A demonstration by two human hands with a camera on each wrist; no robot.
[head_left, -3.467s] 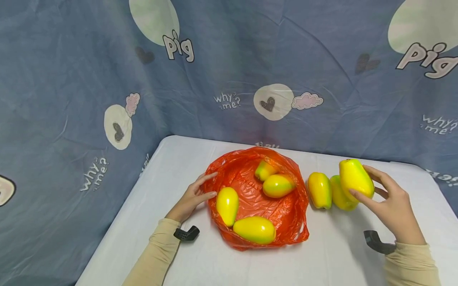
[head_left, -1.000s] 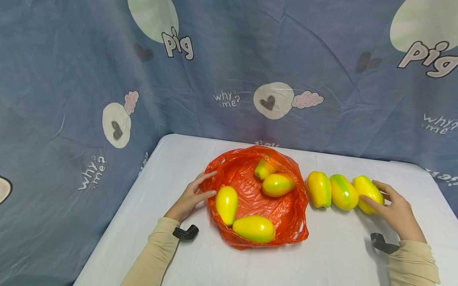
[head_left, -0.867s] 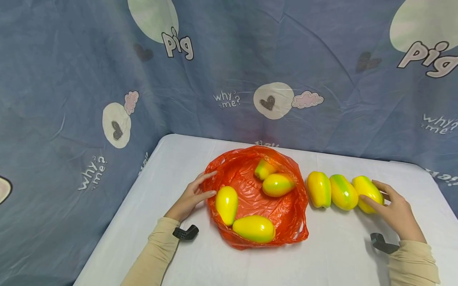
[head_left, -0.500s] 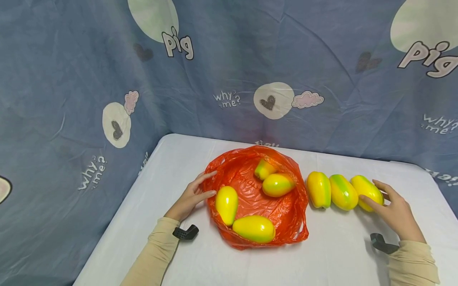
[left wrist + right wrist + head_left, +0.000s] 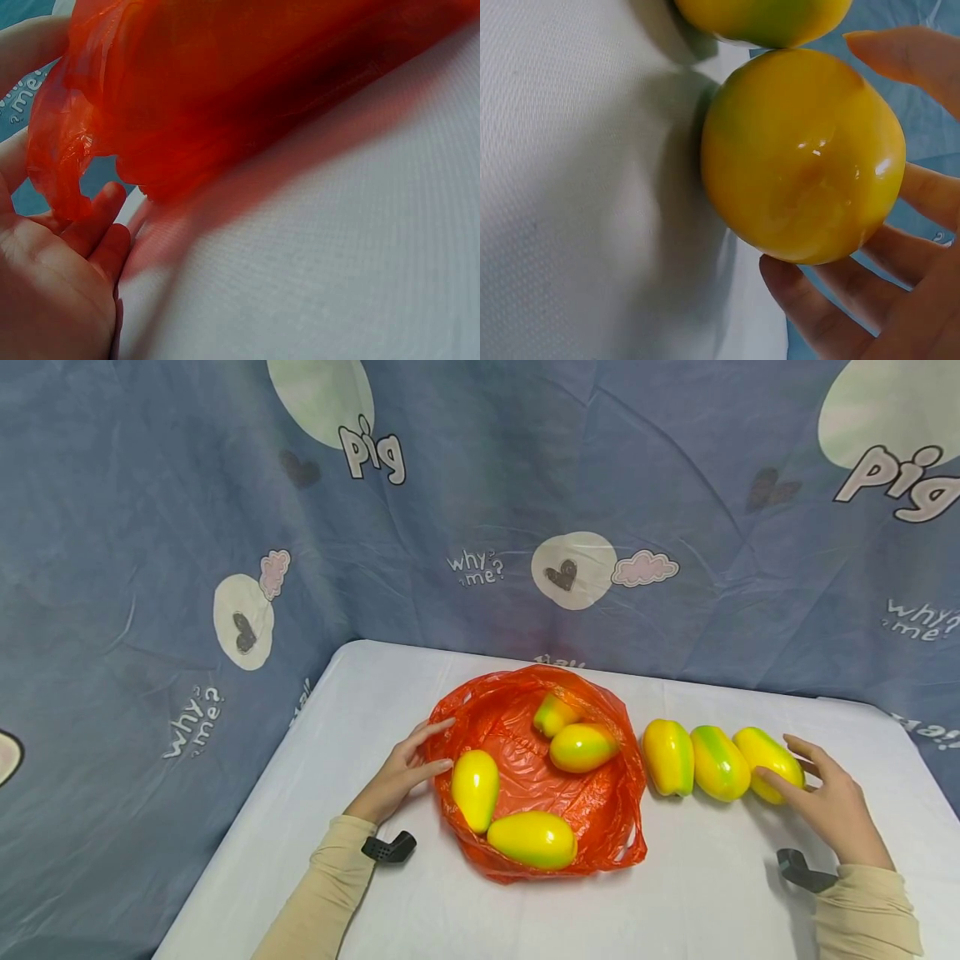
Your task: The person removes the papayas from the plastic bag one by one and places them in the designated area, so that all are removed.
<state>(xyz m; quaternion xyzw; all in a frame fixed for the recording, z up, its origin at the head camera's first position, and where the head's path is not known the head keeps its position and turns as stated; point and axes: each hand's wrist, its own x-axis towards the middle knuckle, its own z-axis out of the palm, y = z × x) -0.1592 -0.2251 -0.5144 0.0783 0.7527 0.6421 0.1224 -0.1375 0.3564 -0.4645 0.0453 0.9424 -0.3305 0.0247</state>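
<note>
Fingers of the right hand (image 5: 836, 802) and left hand (image 5: 393, 781) stand wide

Right-hand fingers, loosely bowed and well parted, surround a glossy yellow, green-tinged oblong fruit (image 5: 763, 750) on the white cloth-covered tabletop (image 5: 697, 877). The thumb stands off it with a small gap; the others lie along its far side, and how firmly they touch is hard to tell. Further left from these fingers, in a row, come a yellow fruit with a broad green stripe (image 5: 722, 764) and a yellow, ridged, green-edged fruit (image 5: 669, 758).

Left-hand fingers, spread and relaxed, touch the rim of a thin red plastic bag (image 5: 521, 777), its mouth wide and facing up. Inside, just beside the left thumb, lies a smooth yellow oval fruit (image 5: 476, 789). Nearer the person than these fingertips is a long yellow fruit (image 5: 534, 841); across the bag from them are a yellow-orange rounded fruit (image 5: 585, 748) and a partly covered greenish-yellow fruit (image 5: 557, 716).
</note>
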